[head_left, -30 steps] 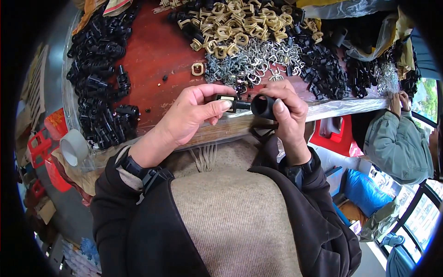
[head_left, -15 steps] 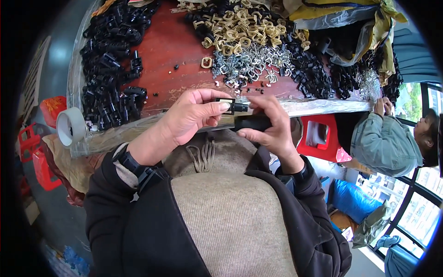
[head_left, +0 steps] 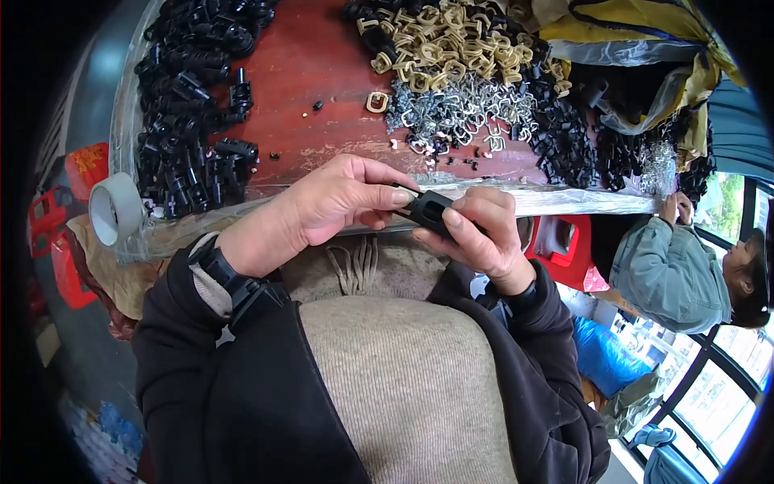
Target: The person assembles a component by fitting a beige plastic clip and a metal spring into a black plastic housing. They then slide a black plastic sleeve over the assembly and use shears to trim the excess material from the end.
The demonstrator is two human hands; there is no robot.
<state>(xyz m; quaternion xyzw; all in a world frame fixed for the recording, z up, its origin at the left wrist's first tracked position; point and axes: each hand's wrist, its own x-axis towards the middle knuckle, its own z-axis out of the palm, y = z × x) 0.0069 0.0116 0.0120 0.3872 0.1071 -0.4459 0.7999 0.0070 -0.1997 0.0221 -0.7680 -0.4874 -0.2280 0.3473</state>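
Observation:
Just past the table's front edge, both my hands meet on black plastic parts. My left hand (head_left: 326,202) pinches the far-left end between thumb and fingers, where a small beige patch shows by the thumb tip. My right hand (head_left: 488,234) grips the near-right end of a black plastic housing (head_left: 433,210) with an oval opening facing up. The left-hand piece meets or enters this housing; my fingers hide how far it reaches in.
Black plastic parts (head_left: 189,121) are heaped at the table's left. Beige loops (head_left: 451,48), metal rings (head_left: 459,113) and small black pieces (head_left: 568,149) lie beyond my hands. A tape roll (head_left: 115,208) stands at the left corner. Another person (head_left: 677,270) sits at right.
The right-hand housing, blurred and apart below the left-hand piece before, has come up against it and turned, so its oval opening shows. The view has shifted slightly, too.

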